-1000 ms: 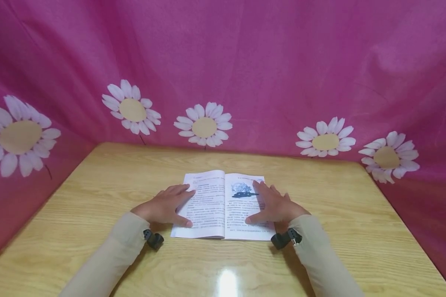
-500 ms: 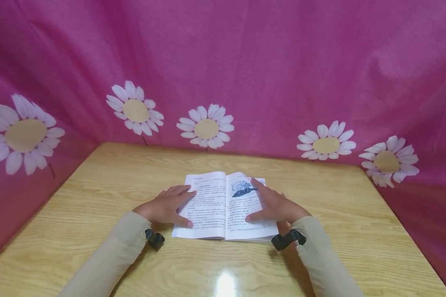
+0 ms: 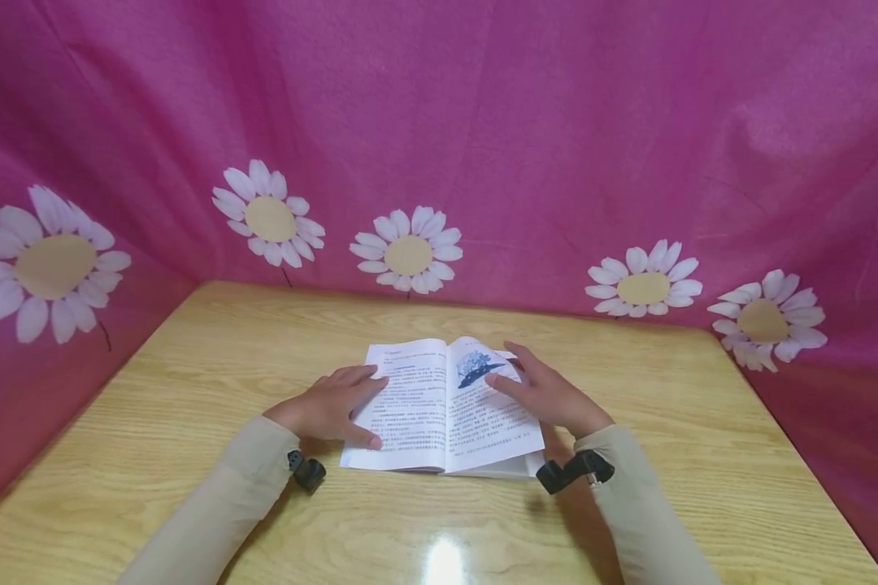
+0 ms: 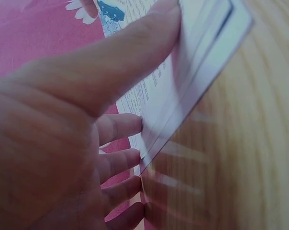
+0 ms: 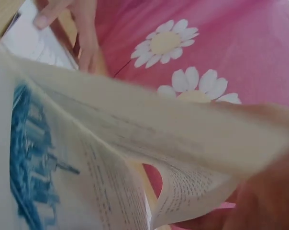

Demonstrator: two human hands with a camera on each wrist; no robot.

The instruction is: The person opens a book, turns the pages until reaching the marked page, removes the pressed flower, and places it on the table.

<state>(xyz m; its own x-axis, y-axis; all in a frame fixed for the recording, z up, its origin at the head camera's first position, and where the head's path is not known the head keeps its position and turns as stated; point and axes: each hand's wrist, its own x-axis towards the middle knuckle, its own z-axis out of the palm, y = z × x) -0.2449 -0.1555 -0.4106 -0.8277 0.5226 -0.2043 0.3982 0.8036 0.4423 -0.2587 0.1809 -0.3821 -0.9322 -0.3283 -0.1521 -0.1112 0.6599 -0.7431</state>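
An open book (image 3: pixel 410 406) lies on the wooden table, its two printed pages facing up. My left hand (image 3: pixel 329 404) rests at its left side. The left wrist view shows that thumb (image 4: pixel 120 57) on the page and the other fingertips along the book's edge. At the upper right, my right hand (image 3: pixel 556 398) pinches a page (image 3: pixel 493 422) with a blue picture, thumb on top. That page bends up off the sheets below. In the right wrist view the raised page (image 5: pixel 135 115) curves across, with the right hand (image 5: pixel 273 167) blurred at its outer edge.
The wooden table (image 3: pixel 227 349) carries the book near its middle. A pink curtain (image 3: pixel 512 146) with large white daisies hangs along the back and both sides. A light glare (image 3: pixel 445 561) shows on the near tabletop.
My right hand has shifted slightly right, and its thumb has moved up the page. The right page has lifted and curled, uncovering sheets beneath. My left hand stays almost where it was.
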